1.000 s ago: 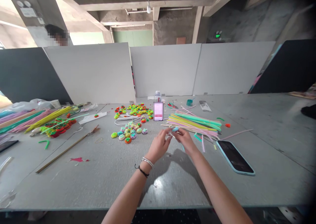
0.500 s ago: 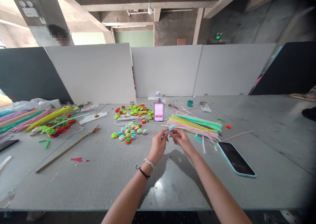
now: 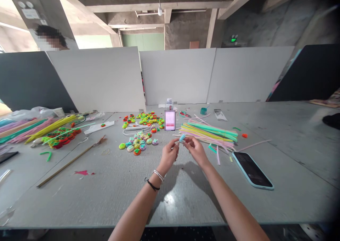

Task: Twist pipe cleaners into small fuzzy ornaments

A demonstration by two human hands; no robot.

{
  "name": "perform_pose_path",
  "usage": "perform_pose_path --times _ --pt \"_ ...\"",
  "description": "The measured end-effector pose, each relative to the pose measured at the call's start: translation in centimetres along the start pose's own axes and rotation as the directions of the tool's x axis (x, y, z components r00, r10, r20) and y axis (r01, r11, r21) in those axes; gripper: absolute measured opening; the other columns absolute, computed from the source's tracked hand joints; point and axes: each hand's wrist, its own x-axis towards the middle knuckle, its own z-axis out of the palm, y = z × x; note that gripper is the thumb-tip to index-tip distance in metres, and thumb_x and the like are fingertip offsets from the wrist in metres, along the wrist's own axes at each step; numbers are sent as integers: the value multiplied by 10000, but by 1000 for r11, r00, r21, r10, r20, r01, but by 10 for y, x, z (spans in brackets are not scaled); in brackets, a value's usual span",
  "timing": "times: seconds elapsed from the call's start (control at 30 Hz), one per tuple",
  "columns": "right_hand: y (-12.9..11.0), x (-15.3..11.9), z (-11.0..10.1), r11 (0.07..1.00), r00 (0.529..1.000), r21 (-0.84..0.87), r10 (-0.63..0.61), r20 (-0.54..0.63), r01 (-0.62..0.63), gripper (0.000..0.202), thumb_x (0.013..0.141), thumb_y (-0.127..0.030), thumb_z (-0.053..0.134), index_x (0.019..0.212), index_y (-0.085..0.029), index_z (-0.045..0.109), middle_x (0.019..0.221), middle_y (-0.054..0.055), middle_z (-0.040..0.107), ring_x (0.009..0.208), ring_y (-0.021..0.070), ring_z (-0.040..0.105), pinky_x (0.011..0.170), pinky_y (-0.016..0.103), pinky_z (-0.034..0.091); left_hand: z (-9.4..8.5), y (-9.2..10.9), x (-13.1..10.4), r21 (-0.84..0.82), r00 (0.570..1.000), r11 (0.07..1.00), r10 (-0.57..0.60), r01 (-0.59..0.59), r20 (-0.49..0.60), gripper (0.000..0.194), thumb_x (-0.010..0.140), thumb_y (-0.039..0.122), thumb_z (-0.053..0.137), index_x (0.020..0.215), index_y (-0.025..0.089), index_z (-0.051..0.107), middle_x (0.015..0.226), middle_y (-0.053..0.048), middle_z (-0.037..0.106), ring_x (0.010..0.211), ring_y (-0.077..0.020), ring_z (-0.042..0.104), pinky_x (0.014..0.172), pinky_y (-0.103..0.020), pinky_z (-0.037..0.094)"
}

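Note:
A small light-blue coil of pipe cleaner [image 3: 182,138] is held up over the table between my two hands. My left hand [image 3: 169,156], with bracelets at the wrist, pinches it from the left. From the right, the fingertips of my right hand [image 3: 197,152] close on it too. Just beyond my right hand lies a bundle of pipe cleaners [image 3: 209,132] in green, yellow and pink. Left of my hands sits a cluster of small round pastel pieces [image 3: 140,141], with more red and yellow-green pieces [image 3: 150,118] behind them.
Near my right forearm lies a phone in a light-blue case [image 3: 252,170]. A lit phone [image 3: 170,120] stands upright ahead, before a bottle [image 3: 169,103]. A wooden stick [image 3: 71,162] and more pipe cleaners [image 3: 50,127] are at left. White partitions [image 3: 177,76] line the back; a person is beyond.
My fingers have shifted slightly around the blue coil, which shows a little more. The view has drifted slightly, and the person behind the partition has moved left.

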Motion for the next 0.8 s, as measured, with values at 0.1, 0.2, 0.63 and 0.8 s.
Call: perform_pose_path --times 0.1,0.2,0.63,0.8 --pt "1 1 -1 1000 999 -24 -7 -37 6 392 703 -550 654 850 -194 581 671 0 566 551 130 459 512 258 345 0 -1 0 42 1000 999 12 -11 -19 385 834 361 487 1151 168 588 535 74 417 366 -41 351 349 -157 270" --pt "1 2 -2 1000 999 -22 -14 -30 13 389 709 -536 655 875 -192 583 696 3 568 568 130 473 525 259 357 0 1 0 -11 1000 1000 -4 4 14 395 826 365 500 1153 160 584 521 81 398 360 -41 341 346 -162 264" --pt "12 4 2 993 998 112 30 53 -36 495 700 -543 651 1024 -231 443 751 -21 540 573 133 535 429 214 310 -2 4 1 -177 985 975 -115 136 126 506 783 450 551 1160 113 547 538 79 443 333 -32 344 346 -180 248" --pt "-3 -1 -1 989 981 127 51 188 -76 411 758 -526 598 1019 -210 566 748 -11 548 479 80 375 435 226 270 -4 12 -2 -248 967 956 -98 158 237 412 784 476 564 988 118 583 583 56 455 361 -25 347 351 -180 220"
